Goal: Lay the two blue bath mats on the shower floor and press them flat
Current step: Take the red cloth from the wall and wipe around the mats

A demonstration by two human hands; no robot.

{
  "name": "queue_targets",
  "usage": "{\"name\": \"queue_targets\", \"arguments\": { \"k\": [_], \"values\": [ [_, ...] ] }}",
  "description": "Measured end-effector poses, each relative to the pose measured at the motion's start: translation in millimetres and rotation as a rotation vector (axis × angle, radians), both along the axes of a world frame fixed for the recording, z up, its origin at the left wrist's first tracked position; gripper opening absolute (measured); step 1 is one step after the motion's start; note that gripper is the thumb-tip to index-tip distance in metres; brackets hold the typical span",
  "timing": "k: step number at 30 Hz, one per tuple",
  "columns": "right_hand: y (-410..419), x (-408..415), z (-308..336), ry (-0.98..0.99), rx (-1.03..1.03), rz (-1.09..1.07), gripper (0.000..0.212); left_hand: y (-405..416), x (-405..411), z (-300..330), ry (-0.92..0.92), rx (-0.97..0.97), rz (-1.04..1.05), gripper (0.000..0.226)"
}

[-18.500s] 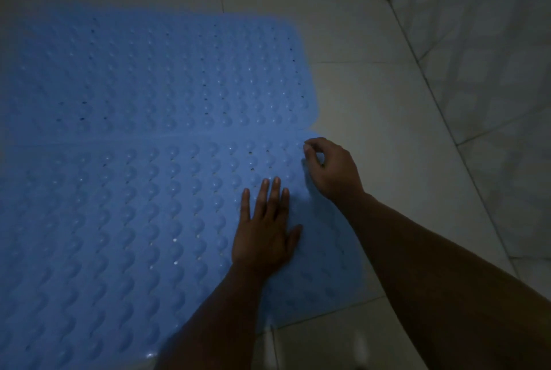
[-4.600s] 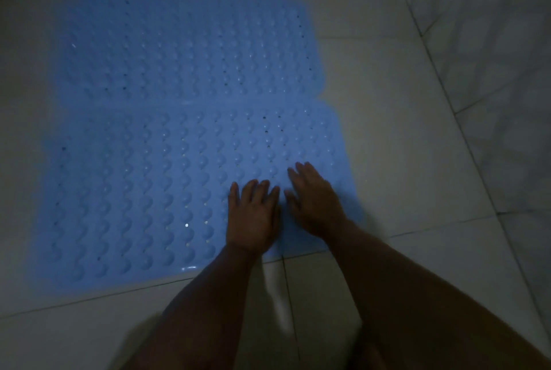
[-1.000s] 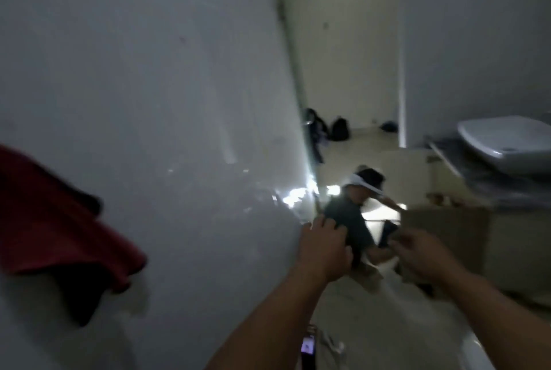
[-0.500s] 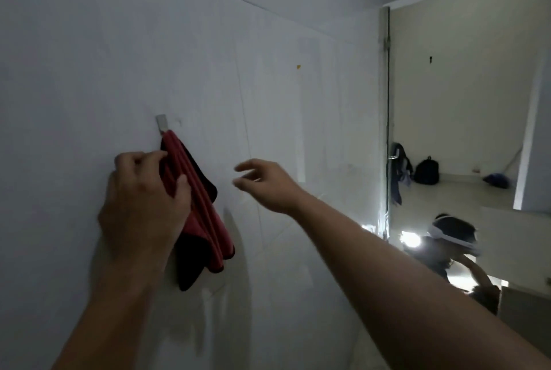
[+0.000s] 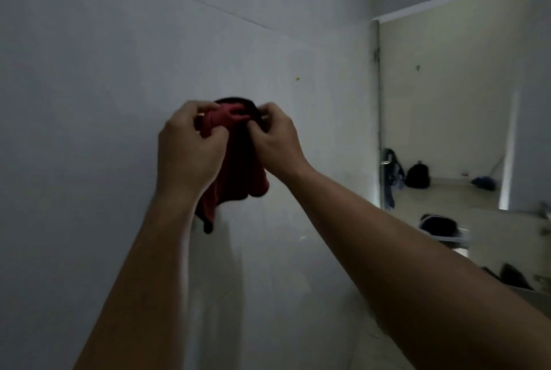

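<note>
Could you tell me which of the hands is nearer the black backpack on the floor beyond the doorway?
Right. The right hand grips the red cloth's doorway side; the left hand grips its far side from the backpack.

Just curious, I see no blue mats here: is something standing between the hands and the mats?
Cannot tell: no mat or shower floor shows. Left hand and right hand both grip a red cloth against the wall.

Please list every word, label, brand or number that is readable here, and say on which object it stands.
None: no readable text is in view. The red cloth, which both hands hold against the white wall, shows no label, and the dark bag past the doorway is too small and dim to show any.
</note>
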State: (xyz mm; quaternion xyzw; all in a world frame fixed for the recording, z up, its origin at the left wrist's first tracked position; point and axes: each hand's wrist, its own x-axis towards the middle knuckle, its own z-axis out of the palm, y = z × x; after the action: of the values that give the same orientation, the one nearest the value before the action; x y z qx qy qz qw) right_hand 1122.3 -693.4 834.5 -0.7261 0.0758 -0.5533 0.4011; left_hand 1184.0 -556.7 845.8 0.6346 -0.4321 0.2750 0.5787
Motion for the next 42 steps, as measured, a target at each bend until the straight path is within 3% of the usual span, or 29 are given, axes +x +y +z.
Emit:
{"name": "queue_targets", "arguments": {
  "k": [3,5,7,10,12,14,17,21,24,26,28,30,33,36,40,42],
  "values": [
    [-12.8,-43.3,7.4,0.031,-0.056,-0.052,0.007,-26.5,-15.9,-6.6,0.302,-0.126,-0.342,0.028],
    [-27.7,-81.3,-7.8,0.078,-0.049,-0.145,0.013,-51.5,-24.8,-27.2,0.530,-0.038,-0.607,0.049],
    [-48.3,-134.1,-36.4,0.153,-0.004,-0.291,0.018,-82.3,-48.7,-61.2,0.708,0.221,-0.899,0.070],
    [-73.9,-230.3,-94.5,0.281,0.144,-0.453,0.021,-119.9,-118.7,-122.6,0.850,0.810,-1.168,0.076],
    [-79.6,-301.1,-138.9,0.366,0.311,-0.567,0.025,-142.3,-178.9,-163.9,0.915,1.008,-1.256,0.059],
    [-72.7,-367.1,-182.2,0.443,0.478,-0.708,0.044,-165.0,-238.7,-200.5,1.030,1.069,-1.298,0.037],
    [-29.0,-462.3,-245.9,0.370,0.860,-0.853,0.084,-181.3,-338.8,-246.6,1.201,1.225,-1.337,0.040],
    [57.3,-549.8,-325.7,0.209,1.451,-0.906,0.106,-179.2,-449.5,-303.8,1.364,1.459,-1.411,0.052],
    [112.6,-587.3,-383.3,-0.044,1.684,-0.818,0.112,-158.7,-518.0,-339.0,1.389,1.666,-1.494,0.058],
    [144.6,-601.0,-408.6,-0.310,1.712,-0.779,0.111,-139.4,-558.8,-358.5,1.309,1.855,-1.527,0.059],
    [163.7,-608.9,-420.8,-0.603,1.623,-0.853,0.089,-121.9,-585.5,-373.1,1.199,2.005,-1.565,0.056],
    [179.7,-615.7,-426.6,-0.906,1.494,-1.093,0.063,-109.5,-604.0,-383.1,1.013,2.153,-1.596,0.048],
    [194.5,-623.0,-429.1,-1.194,1.254,-1.243,0.049,-110.4,-618.9,-394.4,0.732,2.257,-1.695,0.035],
    [200.0,-623.6,-431.2,-1.276,1.079,-1.413,0.041,-121.0,-624.8,-403.0,0.591,2.257,-1.862,0.026],
    [194.5,-606.9,-429.8,-1.217,1.003,-1.656,0.030,-149.0,-623.0,-407.7,0.694,2.192,-1.928,0.012],
    [190.7,-597.9,-429.0,-1.216,1.027,-1.687,0.029,-168.4,-622.4,-413.7,0.729,2.158,-1.884,0.020]
  ]
}}
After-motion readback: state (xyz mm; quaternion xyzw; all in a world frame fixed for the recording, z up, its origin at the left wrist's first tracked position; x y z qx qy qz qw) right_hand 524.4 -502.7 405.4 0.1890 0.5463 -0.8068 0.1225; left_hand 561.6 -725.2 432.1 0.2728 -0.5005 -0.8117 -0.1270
